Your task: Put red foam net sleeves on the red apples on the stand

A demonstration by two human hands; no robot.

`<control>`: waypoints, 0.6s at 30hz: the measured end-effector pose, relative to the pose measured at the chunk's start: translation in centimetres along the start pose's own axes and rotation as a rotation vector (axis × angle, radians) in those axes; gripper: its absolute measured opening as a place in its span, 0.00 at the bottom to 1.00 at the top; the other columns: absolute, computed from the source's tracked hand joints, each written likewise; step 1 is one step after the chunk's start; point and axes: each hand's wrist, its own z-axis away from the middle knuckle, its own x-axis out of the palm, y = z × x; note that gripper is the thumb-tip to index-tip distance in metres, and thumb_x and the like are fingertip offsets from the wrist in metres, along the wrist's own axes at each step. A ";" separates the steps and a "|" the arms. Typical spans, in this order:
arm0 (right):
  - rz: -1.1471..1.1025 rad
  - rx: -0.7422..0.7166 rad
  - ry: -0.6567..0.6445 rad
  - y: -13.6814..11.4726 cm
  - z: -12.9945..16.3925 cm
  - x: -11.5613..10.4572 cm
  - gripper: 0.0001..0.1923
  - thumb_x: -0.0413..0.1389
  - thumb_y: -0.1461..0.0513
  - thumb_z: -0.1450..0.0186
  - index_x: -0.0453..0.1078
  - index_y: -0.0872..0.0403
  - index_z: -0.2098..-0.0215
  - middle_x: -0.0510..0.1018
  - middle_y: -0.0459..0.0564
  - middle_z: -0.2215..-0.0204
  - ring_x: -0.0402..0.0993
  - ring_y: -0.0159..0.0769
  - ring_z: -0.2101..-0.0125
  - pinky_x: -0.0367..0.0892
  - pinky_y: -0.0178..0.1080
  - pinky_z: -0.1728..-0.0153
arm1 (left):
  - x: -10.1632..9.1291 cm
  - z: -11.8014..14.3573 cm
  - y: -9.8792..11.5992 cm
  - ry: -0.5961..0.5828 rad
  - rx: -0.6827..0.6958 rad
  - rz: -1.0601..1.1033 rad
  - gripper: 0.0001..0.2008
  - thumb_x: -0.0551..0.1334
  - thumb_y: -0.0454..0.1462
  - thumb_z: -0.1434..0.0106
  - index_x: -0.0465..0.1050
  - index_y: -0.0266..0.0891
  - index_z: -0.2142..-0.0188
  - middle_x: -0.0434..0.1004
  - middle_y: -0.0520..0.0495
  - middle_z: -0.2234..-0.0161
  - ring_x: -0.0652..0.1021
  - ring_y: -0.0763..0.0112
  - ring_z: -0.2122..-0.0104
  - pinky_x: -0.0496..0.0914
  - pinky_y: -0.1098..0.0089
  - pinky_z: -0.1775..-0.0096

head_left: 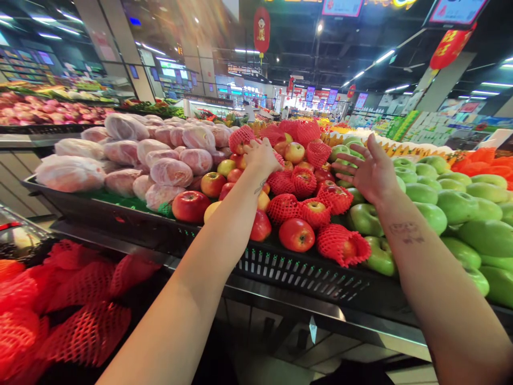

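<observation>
My left hand (262,155) reaches far into a heap of red apples (296,234) on a black produce stand (280,264). Its fingers close on an apple in a red foam net (241,138) near the back of the heap. My right hand (371,170) hovers open, palm turned left and fingers spread, above the line where the red apples meet the green apples (449,206). It holds nothing. Many red apples wear red foam nets (340,243); others lie bare.
Pale fruit wrapped in plastic (170,171) is piled at the left of the stand. Loose red foam nets (76,305) fill a bin at the lower left. Orange fruit (487,160) lies at the far right. Shop aisles and hanging red lanterns (262,29) stretch behind.
</observation>
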 end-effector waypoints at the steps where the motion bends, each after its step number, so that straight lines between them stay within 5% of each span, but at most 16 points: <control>1: 0.011 -0.003 -0.005 0.0 0.0 0.0 0.45 0.45 0.24 0.40 0.65 0.41 0.38 0.75 0.56 0.39 0.76 0.56 0.42 0.79 0.55 0.52 | -0.1 0.2 0.1 0.025 -0.011 0.016 0.47 0.80 0.47 0.49 0.67 0.33 0.34 0.61 0.22 0.32 0.61 0.26 0.32 0.61 0.37 0.36; 8: -0.048 0.037 0.013 1.2 -0.8 0.1 0.40 0.56 0.31 0.38 0.64 0.42 0.37 0.75 0.54 0.39 0.79 0.50 0.45 0.81 0.51 0.52 | -0.5 0.7 1.5 0.348 0.085 0.180 0.23 0.68 0.42 0.34 0.73 0.38 0.42 0.71 0.32 0.41 0.65 0.35 0.36 0.63 0.40 0.36; 12: 0.333 -0.050 0.044 2.5 -1.4 -0.3 0.49 0.70 0.37 0.48 0.66 0.49 0.35 0.79 0.57 0.46 0.80 0.50 0.54 0.79 0.55 0.49 | -2.5 2.0 4.6 0.334 0.331 0.096 0.17 0.66 0.36 0.34 0.75 0.35 0.47 0.74 0.32 0.43 0.67 0.39 0.37 0.62 0.42 0.35; 15: 0.503 -0.053 -0.224 2.8 -1.4 -0.8 0.43 0.69 0.37 0.47 0.75 0.54 0.43 0.83 0.56 0.54 0.81 0.50 0.56 0.77 0.56 0.46 | -5.2 4.7 5.8 0.222 0.478 0.078 0.13 0.66 0.40 0.33 0.78 0.34 0.53 0.77 0.32 0.46 0.70 0.41 0.39 0.63 0.45 0.36; 18: 0.644 -0.017 -0.492 2.5 -1.2 -0.9 0.37 0.64 0.36 0.43 0.79 0.53 0.47 0.84 0.57 0.49 0.80 0.57 0.48 0.70 0.58 0.37 | -8.0 9.0 3.0 0.141 0.580 0.059 0.11 0.65 0.43 0.32 0.78 0.38 0.58 0.80 0.36 0.50 0.74 0.48 0.44 0.66 0.50 0.37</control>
